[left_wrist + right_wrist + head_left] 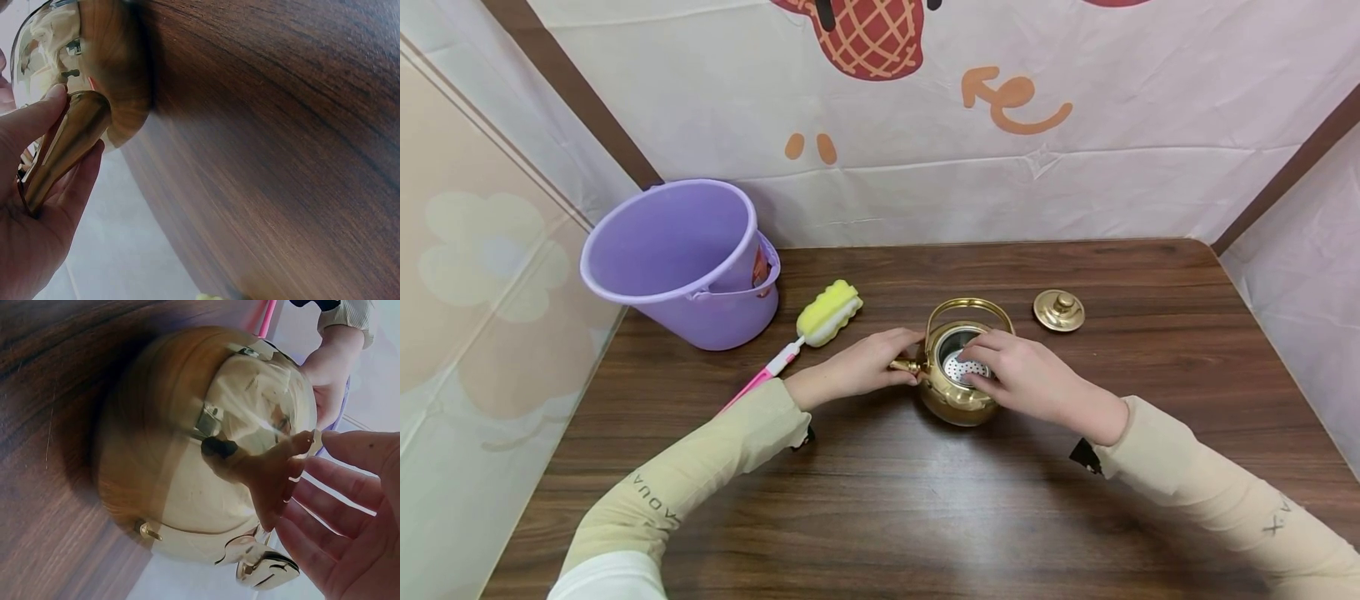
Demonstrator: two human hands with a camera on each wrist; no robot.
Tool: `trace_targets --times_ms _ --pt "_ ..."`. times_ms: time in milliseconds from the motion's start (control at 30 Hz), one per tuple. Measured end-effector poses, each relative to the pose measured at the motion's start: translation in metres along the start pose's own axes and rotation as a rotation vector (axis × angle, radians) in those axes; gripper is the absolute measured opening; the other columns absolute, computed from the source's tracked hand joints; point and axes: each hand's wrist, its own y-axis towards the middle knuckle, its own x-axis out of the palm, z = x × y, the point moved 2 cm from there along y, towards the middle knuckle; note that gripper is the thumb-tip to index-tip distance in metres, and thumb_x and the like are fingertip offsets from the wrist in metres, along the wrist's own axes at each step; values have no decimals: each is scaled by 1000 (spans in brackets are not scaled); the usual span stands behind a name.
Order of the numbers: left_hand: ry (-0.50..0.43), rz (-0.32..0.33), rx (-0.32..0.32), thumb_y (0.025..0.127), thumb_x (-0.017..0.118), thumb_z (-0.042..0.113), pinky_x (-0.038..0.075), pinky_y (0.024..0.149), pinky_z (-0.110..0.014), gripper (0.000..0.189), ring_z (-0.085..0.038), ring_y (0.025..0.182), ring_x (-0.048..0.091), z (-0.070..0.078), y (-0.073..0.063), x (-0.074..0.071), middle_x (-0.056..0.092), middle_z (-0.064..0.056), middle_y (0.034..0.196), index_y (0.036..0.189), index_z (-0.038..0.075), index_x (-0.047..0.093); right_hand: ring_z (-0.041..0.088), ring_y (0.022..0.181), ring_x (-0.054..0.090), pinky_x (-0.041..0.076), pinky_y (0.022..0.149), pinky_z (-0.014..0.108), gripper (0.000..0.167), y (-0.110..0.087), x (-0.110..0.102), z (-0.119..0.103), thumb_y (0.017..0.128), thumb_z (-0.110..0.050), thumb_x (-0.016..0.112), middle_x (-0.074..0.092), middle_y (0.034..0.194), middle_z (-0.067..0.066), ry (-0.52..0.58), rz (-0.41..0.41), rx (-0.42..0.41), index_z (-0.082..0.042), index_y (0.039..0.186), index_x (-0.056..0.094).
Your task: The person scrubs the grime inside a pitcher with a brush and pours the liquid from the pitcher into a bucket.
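Observation:
A shiny gold metal teapot stands upright on the table, its bail handle raised. My left hand holds the spout, with the thumb on one side and fingers on the other in the left wrist view. From the right, my right hand reaches thumb and fingers into the open mouth. They pinch a perforated silver strainer there; its edge under the fingertips is hidden. In the right wrist view the teapot's belly fills the middle. The gold lid lies apart at the back right, knob up.
A purple bucket stands at the back left with its handle down. Beside it lies a sponge brush with a yellow and white head, its pink handle partly behind my left forearm. A printed cloth hangs behind the wooden table.

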Motion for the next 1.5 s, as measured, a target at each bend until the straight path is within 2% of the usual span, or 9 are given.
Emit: trace_targets --times_ms 300,533,1067,1333,1500 --pt "0 2 8 84 66 23 42 94 -32 59 -17 101 56 2 0 -1 51 -13 126 131 -3 42 13 81 59 50 68 30 19 -2 6 -2 79 -20 70 62 90 1 24 -21 1 -8 93 66" --pt "10 6 6 83 67 24 41 96 -33 60 -19 107 53 1 -1 -1 51 -13 126 131 -2 43 12 80 60 51 68 30 16 -4 8 -3 82 -21 67 62 88 0 32 -46 15 -8 92 67" --pt "8 7 2 83 67 24 42 94 -32 59 -17 104 55 1 -1 0 51 -12 126 131 -2 43 9 73 60 50 65 29 9 -4 8 -7 82 -18 66 64 79 -3 50 -63 11 -10 85 69" --pt "25 15 11 83 67 24 40 97 -33 59 -21 114 50 2 -1 0 51 -13 126 131 -2 43 7 69 59 50 62 27 6 -4 9 -7 81 -15 67 64 75 -4 61 -75 -21 -10 83 69" --pt "28 14 19 83 67 24 39 97 -33 59 -22 115 49 2 0 -1 51 -13 126 131 -2 43 6 69 59 50 63 27 6 -4 8 -6 81 -15 67 64 75 -4 71 -90 -31 -9 83 69"
